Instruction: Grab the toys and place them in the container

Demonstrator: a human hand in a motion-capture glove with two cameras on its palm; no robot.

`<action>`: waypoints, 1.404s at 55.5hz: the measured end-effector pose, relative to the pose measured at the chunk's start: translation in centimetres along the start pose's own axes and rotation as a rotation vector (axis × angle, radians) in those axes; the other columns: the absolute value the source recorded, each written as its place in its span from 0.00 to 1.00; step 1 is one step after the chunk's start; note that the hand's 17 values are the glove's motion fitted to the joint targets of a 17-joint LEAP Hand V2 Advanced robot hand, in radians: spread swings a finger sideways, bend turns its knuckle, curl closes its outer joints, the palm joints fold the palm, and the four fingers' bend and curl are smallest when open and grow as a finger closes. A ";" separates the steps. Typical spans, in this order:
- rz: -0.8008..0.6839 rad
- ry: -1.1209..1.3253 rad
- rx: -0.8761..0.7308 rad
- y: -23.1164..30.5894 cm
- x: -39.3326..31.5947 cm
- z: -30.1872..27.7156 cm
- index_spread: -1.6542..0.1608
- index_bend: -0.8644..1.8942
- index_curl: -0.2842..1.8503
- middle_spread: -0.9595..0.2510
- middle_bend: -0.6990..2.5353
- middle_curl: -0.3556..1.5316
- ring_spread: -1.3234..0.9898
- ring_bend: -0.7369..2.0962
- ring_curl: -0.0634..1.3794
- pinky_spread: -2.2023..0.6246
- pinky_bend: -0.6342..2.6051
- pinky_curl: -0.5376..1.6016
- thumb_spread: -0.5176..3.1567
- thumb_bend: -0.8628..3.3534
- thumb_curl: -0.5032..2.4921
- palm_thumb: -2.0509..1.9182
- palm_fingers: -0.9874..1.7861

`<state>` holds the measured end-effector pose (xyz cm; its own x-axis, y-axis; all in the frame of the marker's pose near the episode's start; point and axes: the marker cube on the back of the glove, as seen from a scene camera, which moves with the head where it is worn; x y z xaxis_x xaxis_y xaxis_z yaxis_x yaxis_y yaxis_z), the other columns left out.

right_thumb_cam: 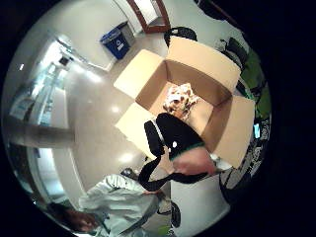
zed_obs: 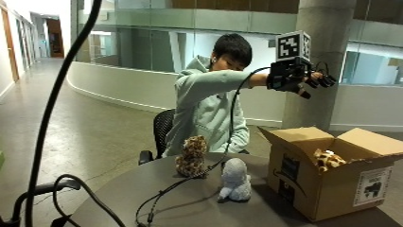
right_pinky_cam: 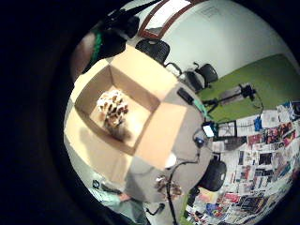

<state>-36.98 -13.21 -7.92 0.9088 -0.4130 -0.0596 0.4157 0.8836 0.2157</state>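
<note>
My gloved right hand [zed_obs: 301,77] is raised high above the open cardboard box [zed_obs: 334,187], fingers spread and holding nothing. A spotted giraffe plush [zed_obs: 327,159] lies inside the box; both palm views look down on the giraffe plush [right_pinky_cam: 113,109] [right_thumb_cam: 179,99] on the box floor. On the round grey table [zed_obs: 189,205] stand a brown spotted plush [zed_obs: 191,156] and a grey-white plush [zed_obs: 235,180], both left of the box. The little finger side view shows the white plush [right_pinky_cam: 170,161] and the brown plush [right_pinky_cam: 168,188] beside the box flap [right_pinky_cam: 164,136]. A finger [right_thumb_cam: 190,160] shows in the thumb side view.
The box stands at the table's right edge with its flaps [right_thumb_cam: 142,74] folded outward. A black cable [zed_obs: 182,182] trails from the raised arm across the table to its front. The person sits on an office chair [zed_obs: 162,128] behind the table; a concrete column [zed_obs: 321,47] rises behind the hand.
</note>
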 end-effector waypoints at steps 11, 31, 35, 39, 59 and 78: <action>0.035 -0.008 -0.026 4.9 4.1 -3.2 0.76 0.37 0.40 0.77 0.28 0.45 0.52 0.47 0.25 0.76 0.46 0.41 0.49 0.20 0.32 0.53 0.34; 0.142 0.007 -0.074 19.0 15.4 -7.0 0.76 0.38 0.38 0.77 0.30 0.45 0.51 0.47 0.25 0.77 0.42 0.39 0.50 0.20 0.29 0.54 0.40; 0.116 -0.019 -0.115 22.2 17.0 -4.8 0.76 0.38 0.38 0.77 0.30 0.45 0.50 0.48 0.25 0.77 0.42 0.40 0.50 0.20 0.29 0.54 0.40; 0.098 -0.062 -0.127 25.0 18.1 -1.2 0.77 0.38 0.38 0.77 0.30 0.45 0.50 0.48 0.25 0.77 0.42 0.40 0.50 0.20 0.29 0.54 0.40; 0.107 -0.169 -0.273 34.4 14.6 17.5 0.76 0.37 0.36 0.76 0.28 0.44 0.50 0.50 0.26 0.77 0.46 0.42 0.50 0.20 0.28 0.55 0.44; 0.093 -0.121 -0.036 33.1 13.5 22.8 0.78 0.37 0.33 0.67 0.37 0.49 0.45 0.61 0.29 0.68 0.48 0.41 0.49 0.22 0.30 0.62 0.72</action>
<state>-11.72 5.45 20.61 0.9333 -0.3506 0.0775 0.3328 0.9258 0.1792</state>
